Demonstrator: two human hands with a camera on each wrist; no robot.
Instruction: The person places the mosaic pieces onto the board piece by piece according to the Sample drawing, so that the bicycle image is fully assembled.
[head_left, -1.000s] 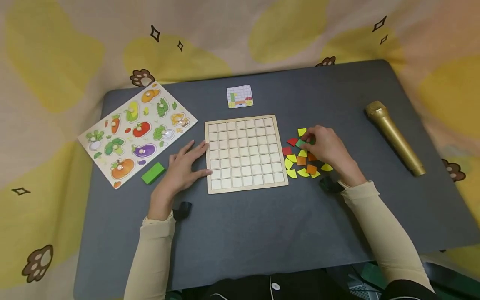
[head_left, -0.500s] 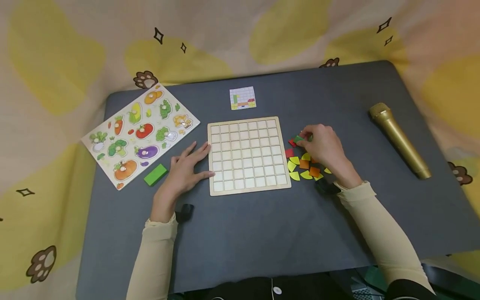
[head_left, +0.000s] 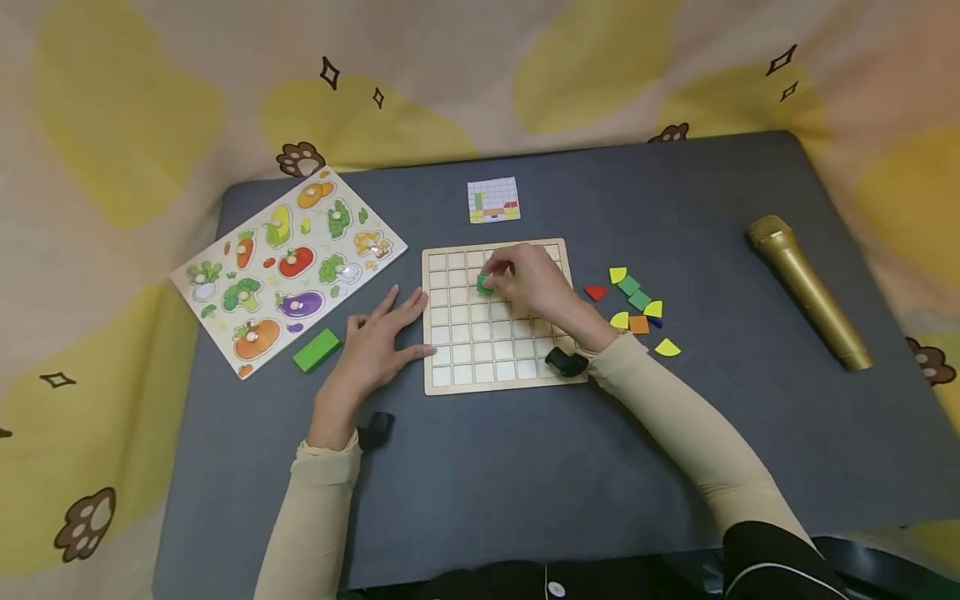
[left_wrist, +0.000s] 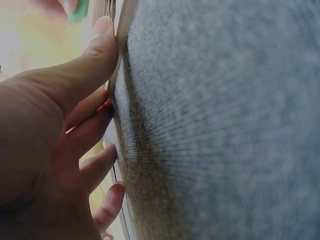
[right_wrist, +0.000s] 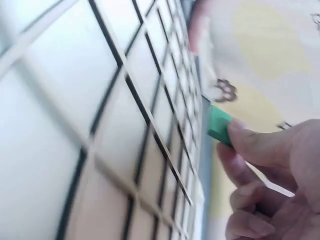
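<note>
A wooden grid board (head_left: pixel 462 332) lies in the middle of the table, in the head view. Along its left edge rests my left hand (head_left: pixel 378 346), fingers spread, with thumb and fingertips touching the frame. My right hand (head_left: pixel 528 279) is over the upper part of the board and pinches a green square tile (right_wrist: pixel 219 124) between thumb and forefinger. In the right wrist view that tile is held tilted, apart from the nearby grid cells. Loose coloured tiles lie right of the board, among them green (head_left: pixel 639 300), red (head_left: pixel 596 292) and orange (head_left: pixel 638 325); my right forearm may cover others.
A small pattern card (head_left: pixel 493 200) lies behind the board. To the left are a vegetable puzzle board (head_left: pixel 258 250) and a green block (head_left: pixel 317 350). A gold microphone (head_left: pixel 812 293) lies at the right, on the grey table (head_left: pixel 480 475).
My right hand has picked up a green tile from the loose tiles and carried it left over the board. My left hand stays at the board's edge. The head view has shifted slightly.
</note>
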